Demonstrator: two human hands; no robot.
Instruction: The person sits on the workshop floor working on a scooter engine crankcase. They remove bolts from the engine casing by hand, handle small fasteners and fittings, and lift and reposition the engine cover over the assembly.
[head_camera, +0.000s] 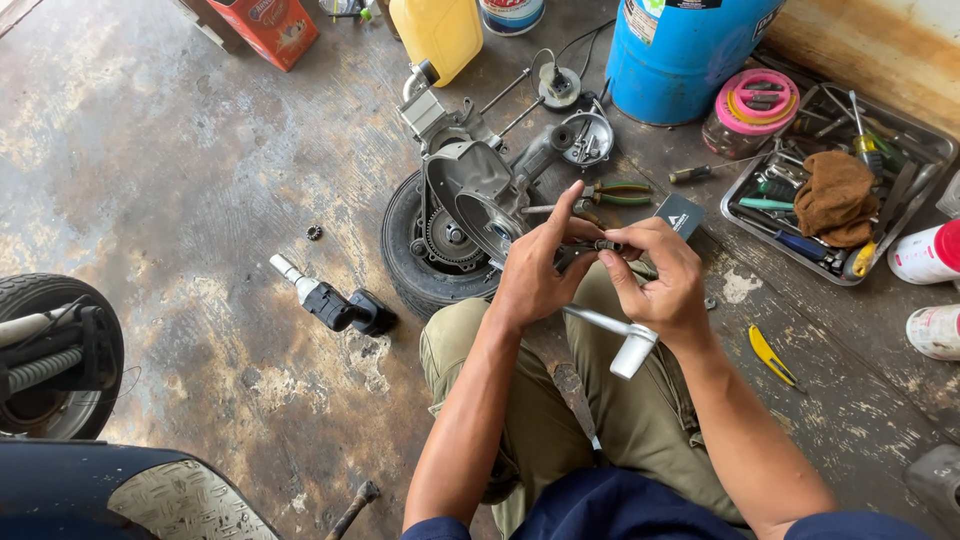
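Bare floor (200, 180) lies open left; engine and wheel (450, 230) block ahead.

Blue drum (690, 50), yellow jug (437, 35), pink-lidded jar (752, 110), brown rag (835, 195), olive trousers (610, 420).

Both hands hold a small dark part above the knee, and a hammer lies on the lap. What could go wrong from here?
1. The small part, pinched between the left hand and right hand, could slip and roll across the stained floor, where it may be hard to spot.
2. The hammer rests loose on the leg; a knee shift might send it sliding off.
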